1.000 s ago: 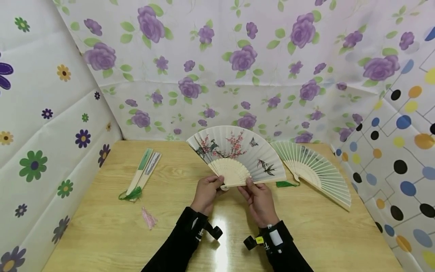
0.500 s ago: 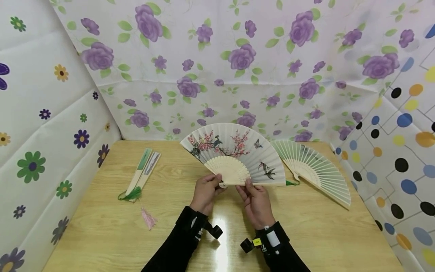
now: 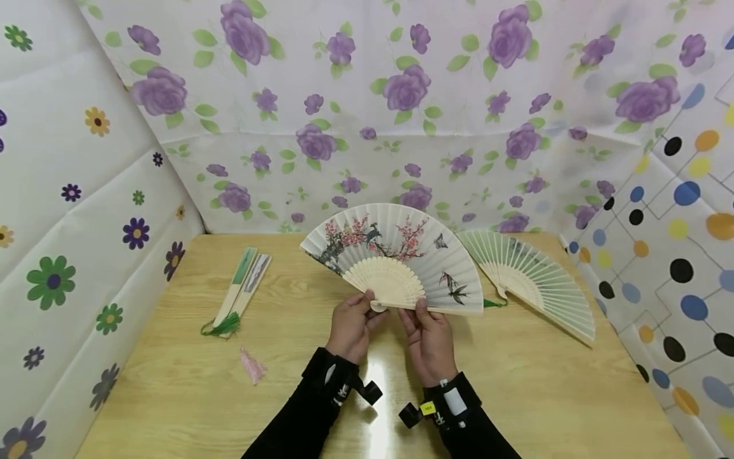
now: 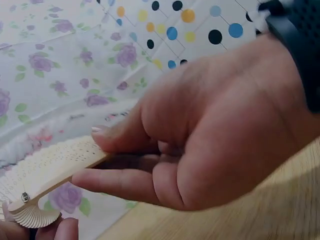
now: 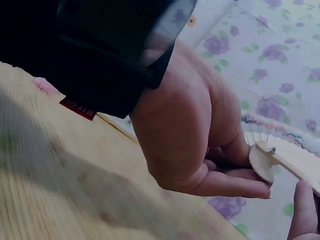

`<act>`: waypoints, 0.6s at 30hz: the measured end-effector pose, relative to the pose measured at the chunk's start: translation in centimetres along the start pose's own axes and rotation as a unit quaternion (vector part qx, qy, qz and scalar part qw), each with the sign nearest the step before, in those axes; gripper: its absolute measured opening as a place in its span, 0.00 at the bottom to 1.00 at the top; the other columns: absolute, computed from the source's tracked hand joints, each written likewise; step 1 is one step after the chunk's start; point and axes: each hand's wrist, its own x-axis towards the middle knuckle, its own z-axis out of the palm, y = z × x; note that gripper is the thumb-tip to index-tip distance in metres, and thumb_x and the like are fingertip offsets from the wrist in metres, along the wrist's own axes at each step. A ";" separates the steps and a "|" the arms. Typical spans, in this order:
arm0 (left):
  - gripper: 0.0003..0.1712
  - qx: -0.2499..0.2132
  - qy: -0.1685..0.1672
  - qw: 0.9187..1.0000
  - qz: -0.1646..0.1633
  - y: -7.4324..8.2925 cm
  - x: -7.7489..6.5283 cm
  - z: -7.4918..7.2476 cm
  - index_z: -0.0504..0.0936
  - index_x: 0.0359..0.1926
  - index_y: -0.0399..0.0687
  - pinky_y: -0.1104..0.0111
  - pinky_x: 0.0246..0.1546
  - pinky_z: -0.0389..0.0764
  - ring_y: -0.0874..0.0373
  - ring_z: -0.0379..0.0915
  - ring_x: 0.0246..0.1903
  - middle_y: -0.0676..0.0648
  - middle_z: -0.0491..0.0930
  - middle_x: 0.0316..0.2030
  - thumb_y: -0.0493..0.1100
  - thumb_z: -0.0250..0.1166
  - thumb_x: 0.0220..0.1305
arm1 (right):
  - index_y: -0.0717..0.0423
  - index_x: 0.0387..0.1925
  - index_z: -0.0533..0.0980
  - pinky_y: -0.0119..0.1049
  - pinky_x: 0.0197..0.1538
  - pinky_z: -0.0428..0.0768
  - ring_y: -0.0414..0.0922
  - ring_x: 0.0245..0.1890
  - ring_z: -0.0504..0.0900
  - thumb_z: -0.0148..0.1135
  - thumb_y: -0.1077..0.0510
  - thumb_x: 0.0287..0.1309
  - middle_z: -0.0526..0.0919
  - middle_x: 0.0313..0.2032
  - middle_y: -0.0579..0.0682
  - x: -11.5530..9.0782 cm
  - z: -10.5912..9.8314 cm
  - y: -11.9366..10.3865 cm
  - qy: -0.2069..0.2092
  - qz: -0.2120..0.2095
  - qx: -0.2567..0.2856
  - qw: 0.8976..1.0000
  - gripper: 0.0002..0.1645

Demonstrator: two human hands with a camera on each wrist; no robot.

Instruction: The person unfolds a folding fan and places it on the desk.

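A white folding fan (image 3: pixel 395 233), painted with pink blossoms, birds and a butterfly, is spread wide above the table, its leaf toward me. My left hand (image 3: pixel 351 326) pinches it at the pivot end. The thumb and fingers of my right hand (image 3: pixel 432 341) grip the lower guard stick, a little right of the pivot. The left wrist view shows the right hand (image 4: pixel 215 125) large, thumb over the pale pierced ribs and fingers under them. In the right wrist view the left hand (image 5: pixel 185 130) holds the rounded rib ends by the metal pivot.
Behind the held fan, a pale green spread fan (image 3: pixel 533 274) lies at the right on the wooden table (image 3: pixel 172 401). Two folded fans (image 3: pixel 241 293) with a green tassel (image 3: pixel 226 325) lie at the left, near a pink tassel (image 3: pixel 252 365). Patterned cloths surround the table.
The held fan has spread further, its left edge moving left so that more of the blossoms show. My right hand has shifted slightly left; my left hand has barely moved.
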 end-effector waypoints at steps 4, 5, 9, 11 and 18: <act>0.22 0.005 0.001 1.000 0.012 -0.2 -0.1 0.2 0.81 0.68 0.21 0.72 0.45 0.96 0.61 0.89 0.38 0.47 0.87 0.40 0.38 0.59 0.90 | 0.67 0.71 0.78 0.32 0.69 0.89 0.40 0.57 0.94 0.55 0.55 0.90 0.91 0.57 0.49 -0.2 0.1 -0.3 0.002 -0.010 -0.013 1.000 0.23; 0.22 0.008 -0.002 1.000 0.010 -0.2 -0.1 0.2 0.82 0.68 0.21 0.72 0.46 0.96 0.61 0.89 0.38 0.47 0.87 0.40 0.38 0.60 0.90 | 0.68 0.73 0.77 0.32 0.69 0.89 0.40 0.57 0.94 0.55 0.55 0.90 0.91 0.57 0.49 -0.3 0.0 -0.3 0.004 -0.010 -0.016 1.000 0.24; 0.23 0.021 -0.019 1.000 0.002 -0.6 -0.6 0.1 0.82 0.67 0.22 0.70 0.49 0.96 0.60 0.88 0.40 0.47 0.87 0.41 0.42 0.60 0.91 | 0.71 0.76 0.72 0.30 0.70 0.88 0.38 0.57 0.93 0.53 0.55 0.91 0.90 0.57 0.48 -0.7 -0.4 -0.5 0.012 -0.001 -0.028 1.000 0.28; 0.25 0.033 -0.026 0.999 -0.002 -0.8 -1.0 -0.2 0.81 0.68 0.23 0.70 0.50 0.96 0.60 0.88 0.41 0.48 0.87 0.41 0.45 0.59 0.92 | 0.72 0.78 0.70 0.29 0.70 0.87 0.38 0.58 0.92 0.51 0.54 0.92 0.90 0.57 0.47 -1.0 -0.8 -0.6 0.016 0.007 -0.035 0.999 0.29; 0.19 0.045 -0.041 0.998 -0.017 -2.3 -2.7 -0.8 0.89 0.57 0.31 0.69 0.53 0.96 0.61 0.90 0.41 0.49 0.89 0.41 0.46 0.67 0.87 | 0.70 0.79 0.68 0.27 0.71 0.86 0.36 0.59 0.91 0.52 0.51 0.91 0.88 0.58 0.46 -3.0 -2.5 -0.9 0.024 0.031 -0.030 0.999 0.31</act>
